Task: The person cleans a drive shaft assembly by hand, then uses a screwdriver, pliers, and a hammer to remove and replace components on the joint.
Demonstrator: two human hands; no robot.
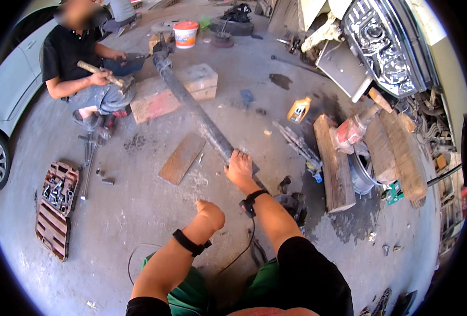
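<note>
My right hand [240,167] is closed over the near end of a long grey drive shaft [196,110]. The shaft slants away to the upper left, across a thick wooden block [199,79], and its jointed far end [162,55] is beside a co-worker. My left hand [211,215] hovers to the left of the shaft, apart from it, bent down with most of its fingers hidden. The crouching co-worker [70,60] grips a hammer with a wooden handle [94,69]. The other hand of the co-worker, near the joint, has a slim tool in it. A flat rusty plate [182,159] lies left of the shaft.
An open socket set case [53,229] and a long wrench [90,171] lie at left, near a pale car [20,63]. Wooden beams [334,168], a red jack [351,131] and a wheel rim [363,174] stand at right. A yellow oil bottle [299,109] and a white bucket [185,36] are farther off.
</note>
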